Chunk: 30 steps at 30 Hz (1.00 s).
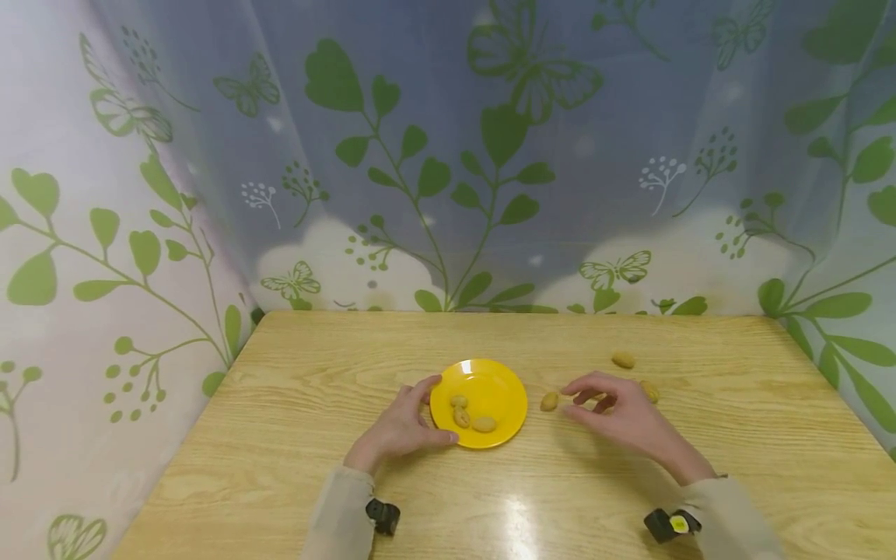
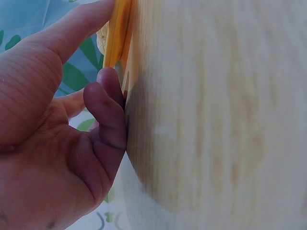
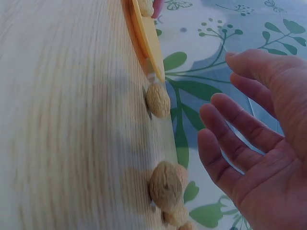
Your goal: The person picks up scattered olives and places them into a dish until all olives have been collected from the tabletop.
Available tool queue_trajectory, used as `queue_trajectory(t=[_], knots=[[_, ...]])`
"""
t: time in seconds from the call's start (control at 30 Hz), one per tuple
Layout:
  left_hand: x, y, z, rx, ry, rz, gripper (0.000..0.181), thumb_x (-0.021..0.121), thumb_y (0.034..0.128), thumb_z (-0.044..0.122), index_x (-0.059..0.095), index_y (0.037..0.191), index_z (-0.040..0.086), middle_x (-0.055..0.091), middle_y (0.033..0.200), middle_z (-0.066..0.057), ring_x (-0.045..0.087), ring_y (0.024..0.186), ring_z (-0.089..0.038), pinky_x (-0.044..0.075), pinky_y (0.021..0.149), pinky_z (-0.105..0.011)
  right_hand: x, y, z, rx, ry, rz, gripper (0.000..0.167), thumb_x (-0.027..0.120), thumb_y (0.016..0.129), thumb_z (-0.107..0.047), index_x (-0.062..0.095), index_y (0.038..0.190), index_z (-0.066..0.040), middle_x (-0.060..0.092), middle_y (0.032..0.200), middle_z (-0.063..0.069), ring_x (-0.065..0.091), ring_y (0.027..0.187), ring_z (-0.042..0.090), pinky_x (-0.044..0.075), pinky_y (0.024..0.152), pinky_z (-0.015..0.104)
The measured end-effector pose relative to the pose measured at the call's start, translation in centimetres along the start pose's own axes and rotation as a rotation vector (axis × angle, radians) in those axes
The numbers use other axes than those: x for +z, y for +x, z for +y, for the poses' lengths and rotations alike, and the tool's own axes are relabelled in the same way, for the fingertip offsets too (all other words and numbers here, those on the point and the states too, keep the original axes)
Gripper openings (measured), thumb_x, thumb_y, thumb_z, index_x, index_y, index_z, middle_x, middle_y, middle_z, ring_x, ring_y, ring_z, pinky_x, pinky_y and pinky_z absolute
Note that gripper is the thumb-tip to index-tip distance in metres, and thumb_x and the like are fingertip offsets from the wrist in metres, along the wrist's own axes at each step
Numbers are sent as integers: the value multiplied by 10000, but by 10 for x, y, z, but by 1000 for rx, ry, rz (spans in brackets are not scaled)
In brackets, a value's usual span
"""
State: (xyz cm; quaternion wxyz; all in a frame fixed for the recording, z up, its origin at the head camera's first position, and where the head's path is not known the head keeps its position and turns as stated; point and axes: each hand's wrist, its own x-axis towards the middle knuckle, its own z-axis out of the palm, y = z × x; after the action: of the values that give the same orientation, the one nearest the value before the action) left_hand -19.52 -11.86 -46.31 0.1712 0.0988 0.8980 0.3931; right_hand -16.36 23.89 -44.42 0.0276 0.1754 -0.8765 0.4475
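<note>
A round yellow plate (image 1: 500, 389) stands on the table with walnuts (image 1: 484, 424) gathered in its lower left part. My left hand (image 1: 402, 424) grips the plate's left rim, thumb at the near side and a finger at the far side; the left wrist view shows its other fingers bent beside the plate's edge. Right of the plate lies a single walnut (image 1: 549, 401). Close to it, my right hand (image 1: 623, 412) hovers with thumb and fingers apart, and the right wrist view shows nothing between them. Another walnut (image 1: 651, 391) is partly hidden behind this hand.
One more walnut (image 1: 623, 359) lies farther back on the right. The wooden table (image 1: 315, 350) ends at a patterned curtain (image 1: 448, 194) behind, with more of this cloth at both sides. Black wrist cameras sit on both sleeves.
</note>
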Motion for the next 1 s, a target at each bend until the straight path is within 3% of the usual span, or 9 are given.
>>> queue_trajectory(t=[0.67, 1.0], knots=[[0, 0, -2, 3, 2, -1, 1007, 900, 769, 380, 342, 1594, 226, 471, 1341, -138, 548, 838, -177, 479, 716, -285, -31, -33, 25, -49, -78, 130, 241, 822, 863, -116, 760, 1094, -98, 744, 1103, 50, 671, 961, -26, 578, 725, 232], [-1, 0, -1, 5, 0, -6, 1003, 898, 771, 381, 342, 1593, 233, 471, 1338, -131, 546, 846, -174, 476, 722, -285, -47, -51, 41, 0, -126, 164, 286, 842, 842, -123, 765, 1117, -108, 695, 1113, -164, 638, 955, -78, 567, 708, 216]])
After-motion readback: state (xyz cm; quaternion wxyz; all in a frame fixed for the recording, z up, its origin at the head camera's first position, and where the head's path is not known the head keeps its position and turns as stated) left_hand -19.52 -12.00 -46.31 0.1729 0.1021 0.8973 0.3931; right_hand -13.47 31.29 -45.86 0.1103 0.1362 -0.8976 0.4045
